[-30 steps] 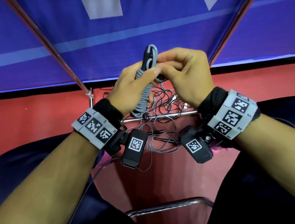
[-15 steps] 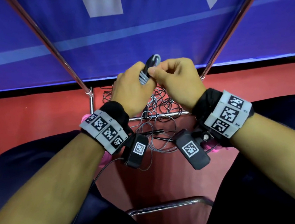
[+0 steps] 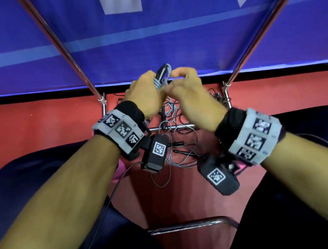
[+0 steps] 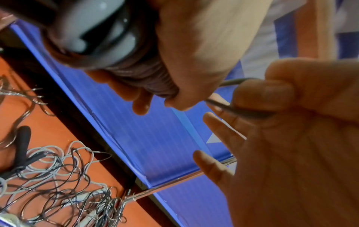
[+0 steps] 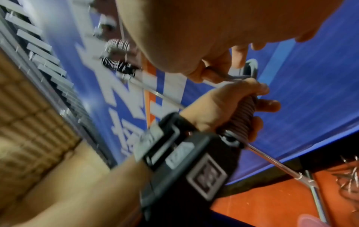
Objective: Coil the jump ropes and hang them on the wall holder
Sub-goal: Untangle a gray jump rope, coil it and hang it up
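My left hand (image 3: 145, 93) grips a pair of jump rope handles (image 3: 162, 76) with grey cord wound tightly round them; the wound coil (image 5: 243, 116) shows between its fingers in the right wrist view. My right hand (image 3: 183, 84) sits right beside it and pinches the loose end of the thin cord (image 4: 239, 109) between thumb and forefinger, its other fingers spread. Both hands are raised in front of the blue banner (image 3: 169, 41). Below them, more jump ropes (image 3: 178, 141) lie in a tangled heap on the red floor, with a black handle (image 4: 22, 144) among them.
Two slanted chrome poles (image 3: 60, 46) (image 3: 269, 14) of a metal frame run down to a low crossbar (image 3: 171, 127) by the heap. A chair's metal edge (image 3: 190, 224) lies between my knees. No wall holder is in view.
Both hands have moved down and away from me with the wound handles. The right hand has shifted from over the handle tops to pinching the cord end beside them.
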Tool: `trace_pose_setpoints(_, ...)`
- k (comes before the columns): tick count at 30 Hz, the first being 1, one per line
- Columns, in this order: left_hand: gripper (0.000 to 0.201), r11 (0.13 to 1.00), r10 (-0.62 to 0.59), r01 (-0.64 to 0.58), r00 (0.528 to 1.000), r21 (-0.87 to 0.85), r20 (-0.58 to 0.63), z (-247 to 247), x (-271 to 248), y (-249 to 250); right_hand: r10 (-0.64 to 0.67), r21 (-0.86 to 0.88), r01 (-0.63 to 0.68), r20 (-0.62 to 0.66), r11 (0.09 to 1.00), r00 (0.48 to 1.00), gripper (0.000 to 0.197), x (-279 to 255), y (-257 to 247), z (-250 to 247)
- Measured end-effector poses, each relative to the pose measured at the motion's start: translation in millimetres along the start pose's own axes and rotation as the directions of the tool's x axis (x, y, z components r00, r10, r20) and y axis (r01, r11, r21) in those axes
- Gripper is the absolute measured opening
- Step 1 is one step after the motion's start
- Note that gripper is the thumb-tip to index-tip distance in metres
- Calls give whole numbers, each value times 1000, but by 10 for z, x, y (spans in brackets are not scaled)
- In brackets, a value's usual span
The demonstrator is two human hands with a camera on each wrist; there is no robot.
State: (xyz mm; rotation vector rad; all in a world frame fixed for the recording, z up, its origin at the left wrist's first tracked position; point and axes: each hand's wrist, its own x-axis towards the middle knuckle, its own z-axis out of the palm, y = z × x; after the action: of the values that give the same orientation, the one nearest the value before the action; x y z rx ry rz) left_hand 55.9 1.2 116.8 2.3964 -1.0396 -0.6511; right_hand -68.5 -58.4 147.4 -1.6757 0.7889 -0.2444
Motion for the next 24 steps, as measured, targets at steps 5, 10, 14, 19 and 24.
trace_pose_setpoints(5,13,999,4,-8,994,46,105,17,25,-44,-165,-366,197,118,910,979,27,-135,96,51)
trace_pose_setpoints(10,14,995,-29,19,994,95,110,68,27,-5,-235,-315,249,82,916,969,23,-115,71,59)
trace_pose_setpoints(14,26,989,-24,2,989,149,144,99,44,30,-268,-317,296,127,901,955,27,-53,50,-29)
trace_pose_setpoints(19,33,980,41,-2,982,-201,186,139,-5,49,-290,-167,288,12,943,957,34,118,-3,-277)
trace_pose_setpoints(24,19,927,22,38,988,-373,156,117,-25,50,-357,-16,357,-30,934,934,41,147,-73,-433)
